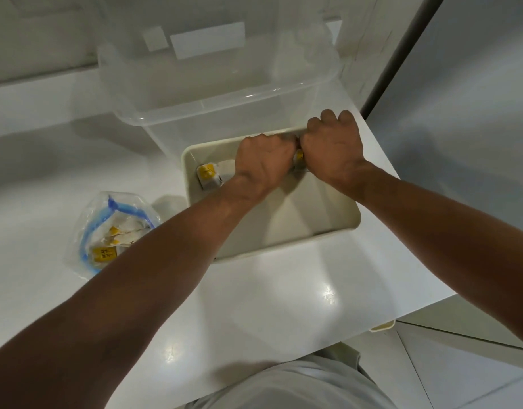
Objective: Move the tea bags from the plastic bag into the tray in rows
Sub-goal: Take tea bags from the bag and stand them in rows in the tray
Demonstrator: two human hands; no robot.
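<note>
At the tray's far wall, head view: left hand (263,160) and right hand (332,152) meet knuckles-up, fingers curled down into the tray (287,246).
Left hand: its fingers are tucked out of sight beneath it, so I cannot tell whether it pinches anything.
Right hand: curled over a yellow-tagged tea bag (298,156) that peeks out at its thumb side.
Done: tea bags (207,174) stand in a first row along the far wall, from the left corner toward the hands.
To do: most of the tray floor is bare, and loose tea bags (105,252) lie in the plastic bag (86,219) near the tray's left side. I judge this an early stage.
Materials: the tray is cream, rigid, shallow and round-cornered. The plastic bag is clear crinkled film with a blue zip strip. The sachets are white paper with yellow tags. The storage box (225,93) behind is translucent plastic, and the counter (284,290) is glossy white.
</note>
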